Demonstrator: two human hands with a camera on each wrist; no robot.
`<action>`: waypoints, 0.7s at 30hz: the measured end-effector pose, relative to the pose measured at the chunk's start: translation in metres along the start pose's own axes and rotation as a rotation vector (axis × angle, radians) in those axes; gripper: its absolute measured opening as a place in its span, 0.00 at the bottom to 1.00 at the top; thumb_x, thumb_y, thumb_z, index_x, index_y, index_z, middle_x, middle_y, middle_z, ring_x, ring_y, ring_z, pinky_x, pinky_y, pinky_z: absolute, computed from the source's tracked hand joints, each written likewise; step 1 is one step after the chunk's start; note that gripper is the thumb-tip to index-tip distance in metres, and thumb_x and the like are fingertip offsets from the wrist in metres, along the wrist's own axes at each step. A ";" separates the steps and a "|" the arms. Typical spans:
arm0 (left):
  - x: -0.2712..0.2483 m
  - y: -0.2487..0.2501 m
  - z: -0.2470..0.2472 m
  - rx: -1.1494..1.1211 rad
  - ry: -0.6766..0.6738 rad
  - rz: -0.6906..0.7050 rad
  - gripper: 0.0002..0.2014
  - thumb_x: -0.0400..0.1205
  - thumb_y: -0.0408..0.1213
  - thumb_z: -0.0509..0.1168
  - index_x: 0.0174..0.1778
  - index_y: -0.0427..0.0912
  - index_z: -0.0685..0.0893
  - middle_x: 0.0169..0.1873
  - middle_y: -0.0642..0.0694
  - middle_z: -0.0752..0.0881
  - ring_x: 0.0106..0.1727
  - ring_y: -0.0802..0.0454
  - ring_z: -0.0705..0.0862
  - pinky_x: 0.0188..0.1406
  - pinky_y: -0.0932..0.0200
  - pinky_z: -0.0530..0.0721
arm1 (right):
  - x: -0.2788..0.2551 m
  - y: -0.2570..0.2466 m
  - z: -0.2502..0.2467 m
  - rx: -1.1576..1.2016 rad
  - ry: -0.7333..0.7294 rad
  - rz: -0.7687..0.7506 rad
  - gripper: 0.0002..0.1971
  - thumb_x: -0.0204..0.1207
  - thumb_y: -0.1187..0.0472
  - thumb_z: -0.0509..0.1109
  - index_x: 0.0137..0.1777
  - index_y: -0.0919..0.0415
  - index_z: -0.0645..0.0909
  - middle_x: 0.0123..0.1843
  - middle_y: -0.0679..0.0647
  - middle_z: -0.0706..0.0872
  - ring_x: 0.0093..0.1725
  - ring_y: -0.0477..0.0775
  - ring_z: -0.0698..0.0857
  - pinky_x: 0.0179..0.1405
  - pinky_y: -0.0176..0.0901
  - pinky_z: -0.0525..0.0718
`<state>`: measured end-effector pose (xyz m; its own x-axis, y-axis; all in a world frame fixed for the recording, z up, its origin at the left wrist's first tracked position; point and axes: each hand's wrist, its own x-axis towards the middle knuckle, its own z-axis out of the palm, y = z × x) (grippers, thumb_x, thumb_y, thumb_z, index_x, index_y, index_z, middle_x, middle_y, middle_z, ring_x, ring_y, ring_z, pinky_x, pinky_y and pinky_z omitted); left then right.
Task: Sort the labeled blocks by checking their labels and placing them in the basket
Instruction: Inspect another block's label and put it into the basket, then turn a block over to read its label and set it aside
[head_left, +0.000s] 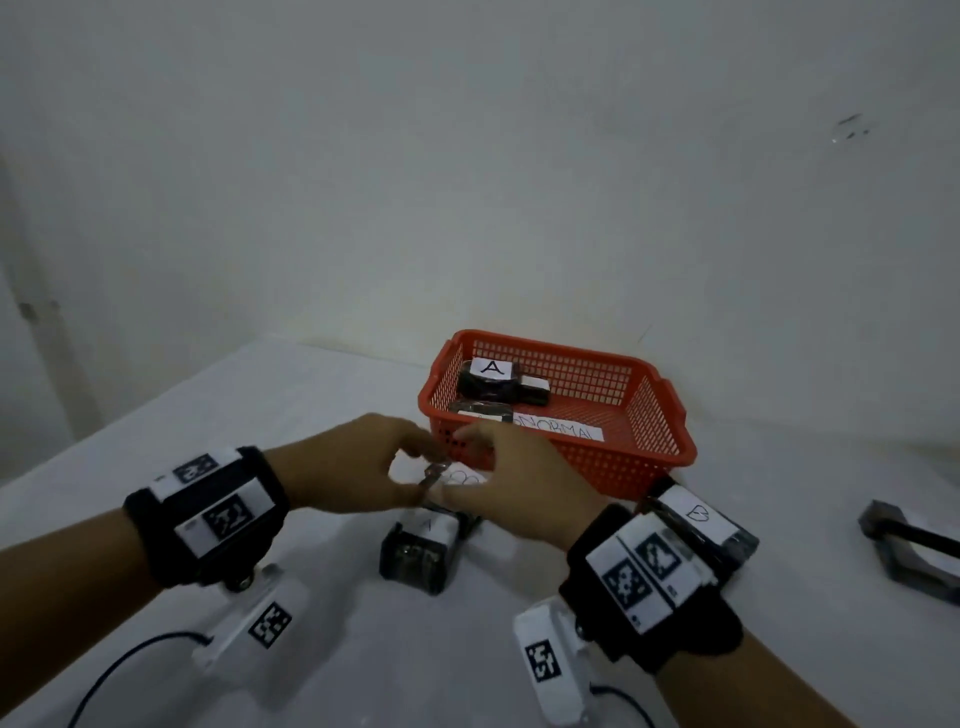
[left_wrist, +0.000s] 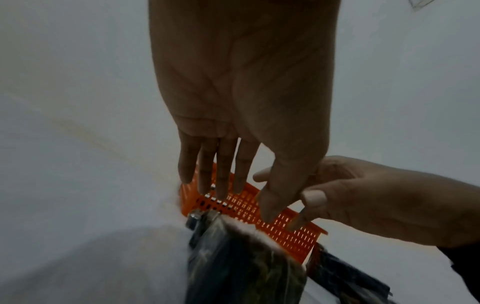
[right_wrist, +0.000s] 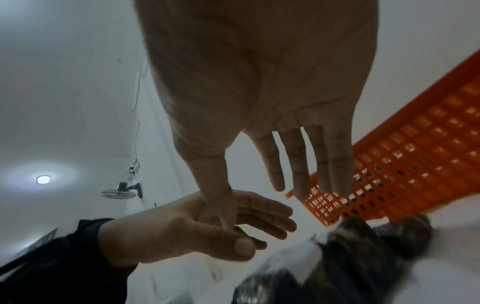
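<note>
My left hand (head_left: 410, 467) and right hand (head_left: 480, 457) meet just in front of the orange basket's (head_left: 597, 467) near left corner. Between them shows part of a dark block (head_left: 434, 475) with a white label, lying on the table. The wrist views show both hands with straight fingers over this block (left_wrist: 233, 263), neither curled round it. My right thumb touches the left hand (right_wrist: 194, 236). A block labeled A (head_left: 421, 551) sits just below the hands. Inside the basket lie a block marked A (head_left: 491, 376), another block and a NORMAL label (head_left: 561, 431).
A block with a B-like label (head_left: 696, 519) lies by my right wrist, near the basket's front right corner. Another dark block (head_left: 909, 551) is at the far right. The white wall stands right behind the basket. A black cable (head_left: 119, 670) runs near my left forearm.
</note>
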<state>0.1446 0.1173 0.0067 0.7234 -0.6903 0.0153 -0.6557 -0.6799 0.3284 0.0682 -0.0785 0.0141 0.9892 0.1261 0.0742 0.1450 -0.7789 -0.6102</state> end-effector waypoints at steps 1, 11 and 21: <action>-0.006 -0.003 0.005 0.009 -0.043 -0.023 0.28 0.79 0.56 0.74 0.76 0.56 0.80 0.70 0.60 0.82 0.69 0.63 0.81 0.72 0.59 0.81 | -0.003 0.001 0.009 -0.015 -0.027 0.003 0.33 0.71 0.48 0.84 0.76 0.54 0.80 0.68 0.48 0.86 0.65 0.47 0.85 0.61 0.38 0.84; -0.023 -0.010 0.032 -0.040 -0.126 -0.067 0.34 0.70 0.51 0.82 0.72 0.58 0.80 0.65 0.60 0.80 0.62 0.63 0.81 0.63 0.67 0.82 | -0.005 0.010 0.056 -0.210 -0.067 -0.014 0.27 0.62 0.52 0.88 0.62 0.53 0.86 0.65 0.51 0.80 0.65 0.52 0.79 0.66 0.48 0.84; -0.007 -0.004 0.011 -0.529 -0.044 -0.103 0.26 0.72 0.34 0.83 0.65 0.49 0.85 0.56 0.53 0.92 0.55 0.57 0.92 0.64 0.50 0.89 | -0.005 0.027 0.015 0.171 -0.034 0.039 0.28 0.72 0.58 0.84 0.73 0.54 0.82 0.61 0.46 0.88 0.57 0.45 0.87 0.49 0.32 0.82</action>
<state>0.1400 0.1223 -0.0056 0.7609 -0.6442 -0.0779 -0.3754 -0.5350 0.7569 0.0671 -0.0908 -0.0139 0.9924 0.1212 0.0227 0.0985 -0.6682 -0.7374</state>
